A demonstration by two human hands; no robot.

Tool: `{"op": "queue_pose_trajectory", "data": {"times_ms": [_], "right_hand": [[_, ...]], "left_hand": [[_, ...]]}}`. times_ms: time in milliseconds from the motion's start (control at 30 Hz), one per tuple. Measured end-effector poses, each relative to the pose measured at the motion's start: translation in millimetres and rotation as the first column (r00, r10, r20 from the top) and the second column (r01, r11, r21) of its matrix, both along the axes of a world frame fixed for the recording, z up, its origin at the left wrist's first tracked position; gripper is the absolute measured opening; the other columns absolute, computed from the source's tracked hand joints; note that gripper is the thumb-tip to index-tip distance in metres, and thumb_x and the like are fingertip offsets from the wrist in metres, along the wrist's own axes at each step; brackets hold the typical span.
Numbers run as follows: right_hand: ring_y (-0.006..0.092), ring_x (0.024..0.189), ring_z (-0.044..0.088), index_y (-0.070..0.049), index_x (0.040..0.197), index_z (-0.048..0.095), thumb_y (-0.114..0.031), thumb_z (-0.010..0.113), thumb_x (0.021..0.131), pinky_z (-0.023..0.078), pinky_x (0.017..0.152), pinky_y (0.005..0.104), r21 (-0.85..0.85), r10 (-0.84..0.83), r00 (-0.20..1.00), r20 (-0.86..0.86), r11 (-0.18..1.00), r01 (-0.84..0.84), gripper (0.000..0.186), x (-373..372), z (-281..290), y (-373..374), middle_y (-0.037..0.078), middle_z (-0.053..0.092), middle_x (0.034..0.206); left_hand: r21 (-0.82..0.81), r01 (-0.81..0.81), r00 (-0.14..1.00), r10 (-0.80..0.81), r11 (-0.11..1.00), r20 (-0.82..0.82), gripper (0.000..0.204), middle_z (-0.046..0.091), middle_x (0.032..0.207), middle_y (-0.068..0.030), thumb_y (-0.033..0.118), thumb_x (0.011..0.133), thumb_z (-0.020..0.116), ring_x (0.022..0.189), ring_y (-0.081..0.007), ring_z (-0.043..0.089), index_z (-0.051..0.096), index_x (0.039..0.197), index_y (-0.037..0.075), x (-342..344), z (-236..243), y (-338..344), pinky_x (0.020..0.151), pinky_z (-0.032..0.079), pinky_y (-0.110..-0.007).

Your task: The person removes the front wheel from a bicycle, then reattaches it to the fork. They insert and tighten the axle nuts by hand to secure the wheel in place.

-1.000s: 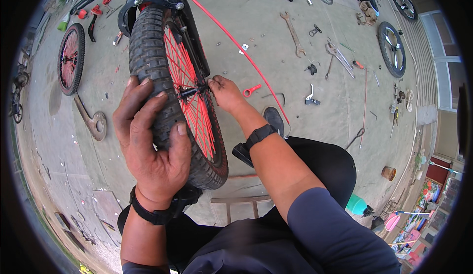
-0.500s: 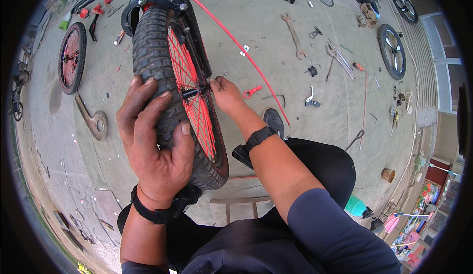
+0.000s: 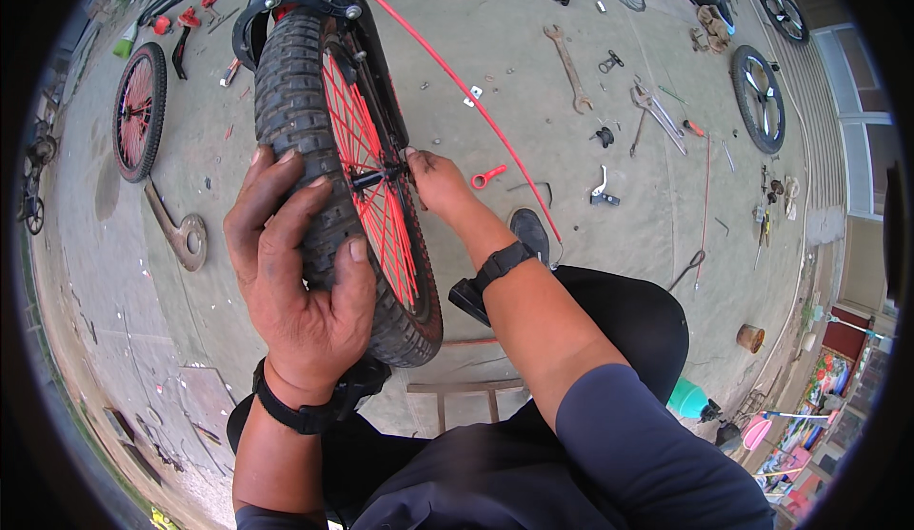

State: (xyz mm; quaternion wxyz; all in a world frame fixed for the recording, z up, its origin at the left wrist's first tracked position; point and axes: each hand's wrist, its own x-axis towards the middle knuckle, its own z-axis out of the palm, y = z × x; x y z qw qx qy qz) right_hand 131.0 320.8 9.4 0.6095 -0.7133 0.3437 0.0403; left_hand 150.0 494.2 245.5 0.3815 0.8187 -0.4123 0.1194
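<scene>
A bicycle wheel [image 3: 386, 235] with a knobby black tyre and red spokes stands upright in front of me, mounted in a dark fork [image 3: 388, 101]. My left hand [image 3: 303, 273] grips the tyre from its left side, fingers curled over the tread and thumb on the near part. At the right end of the hub [image 3: 376, 178], my right hand [image 3: 438, 180] is closed with thumb and fingertips pinched together by the axle. What it pinches is hidden; a thin dark sliver shows just under the fingers. A red ring-ended tool [image 3: 488, 177] lies on the ground right of that hand.
A red cable [image 3: 447, 71] arcs from the bicycle down to the right, near my shoe [image 3: 529, 231]. Beyond lie a large wrench [image 3: 569, 68], a brake lever [image 3: 602, 187] and pliers-like tools [image 3: 657, 116]. Spare wheels [image 3: 141, 111] and a curved metal piece [image 3: 178, 228] lie left.
My right hand has turned slightly at the axle, and its fingers have shifted a little. The left hand and the wheel look almost unmoved.
</scene>
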Motion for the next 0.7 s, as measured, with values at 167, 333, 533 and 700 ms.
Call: {"op": "queue_pose_trajectory", "data": {"times_ms": [167, 333, 533, 700], "right_hand": [[0.0491, 0.098, 0.060, -0.001, 0.105, 0.067, -0.038, 0.047, 0.102, 0.049, 0.084, 0.0501, -0.207, 0.055, 0.989, 0.135, 0.978, -0.026, 0.043, -6.3, 4.6, -0.7, 0.029, 0.066, 0.097], [0.0196, 0.057, 0.060, 0.000, 0.097, 0.063, -0.040, 0.048, 0.104, 0.044, 0.053, 0.0359, 0.018, 0.021, 0.995, 0.093, 1.000, -0.023, 0.044, -0.2, -0.3, -3.9, 0.010, 0.061, 0.073], [0.0160, 0.051, 0.058, -0.008, 0.086, 0.059, -0.047, 0.045, 0.104, 0.038, 0.043, 0.0301, 0.467, -0.135, 0.985, -0.102, 0.868, 0.168, 0.045, -10.4, 11.6, -16.1, 0.002, 0.057, 0.069], [0.0155, 0.056, 0.062, -0.007, 0.098, 0.062, -0.042, 0.049, 0.104, 0.041, 0.048, 0.0289, 0.460, -0.226, 0.972, -0.063, 0.858, 0.229, 0.038, -22.6, 10.7, -24.9, 0.003, 0.061, 0.080]], "left_hand": [[-0.007, -0.005, 1.000, 0.005, 1.000, 0.003, 0.035, 0.053, 0.136, -0.0202, 0.018, 0.092, 0.065, 0.137, -0.0427, 0.044, 0.061, 0.123, 0.002, 0.0, 0.4, -0.9, 0.114, 0.034, -0.051], [0.002, 0.001, 1.000, -0.001, 1.000, 0.005, 0.034, 0.052, 0.138, -0.0204, 0.018, 0.094, 0.063, 0.139, -0.0418, 0.043, 0.060, 0.124, 0.002, -1.3, 1.6, -2.4, 0.115, 0.032, -0.050], [0.012, -0.002, 1.000, 0.001, 1.000, 0.012, 0.034, 0.052, 0.137, -0.0204, 0.018, 0.094, 0.063, 0.138, -0.0414, 0.043, 0.060, 0.124, 0.002, -0.1, 1.5, -1.0, 0.115, 0.032, -0.051], [-0.013, 0.010, 1.000, -0.010, 1.000, 0.001, 0.035, 0.052, 0.137, -0.0200, 0.016, 0.092, 0.064, 0.137, -0.0413, 0.044, 0.060, 0.124, 0.001, 0.7, 0.8, -0.3, 0.115, 0.033, -0.051]]}}
